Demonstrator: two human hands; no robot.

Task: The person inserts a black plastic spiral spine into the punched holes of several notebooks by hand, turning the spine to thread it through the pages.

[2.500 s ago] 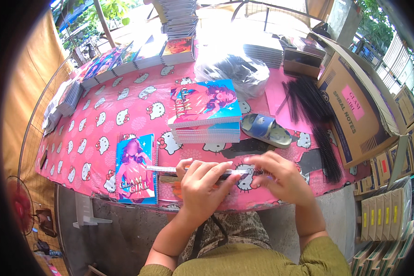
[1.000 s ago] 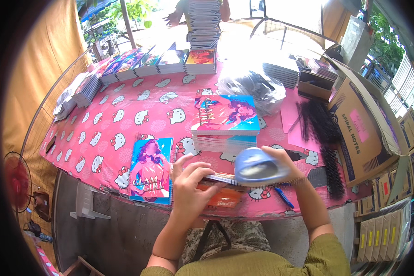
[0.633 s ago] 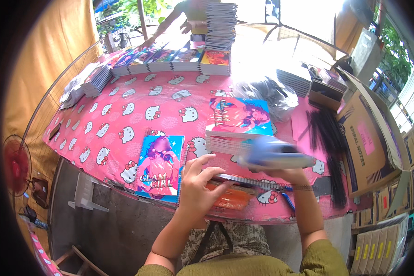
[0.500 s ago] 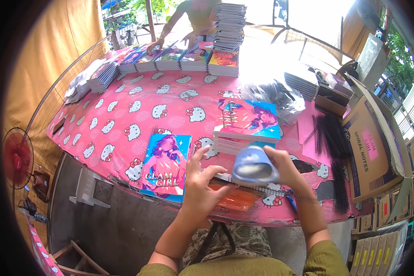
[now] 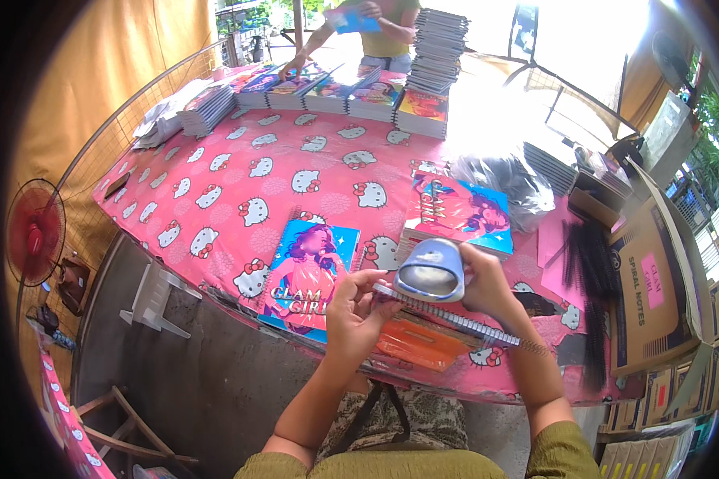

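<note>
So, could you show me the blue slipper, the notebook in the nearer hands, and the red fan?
Slipper [image 5: 429, 279]: head view, on the pale area inside its blue rim.
Notebook [image 5: 453, 318]: head view, on its coiled edge.
Fan [image 5: 34, 235]: head view, on its hub.

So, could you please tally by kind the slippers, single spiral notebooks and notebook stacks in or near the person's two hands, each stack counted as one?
Blue rounded slipper in the right hand: 1
Flat pink-and-blue single notebook plus edge-on single notebook in the left hand: 2
Stack of pink-and-blue spiral notebooks: 1
Total: 4
</note>
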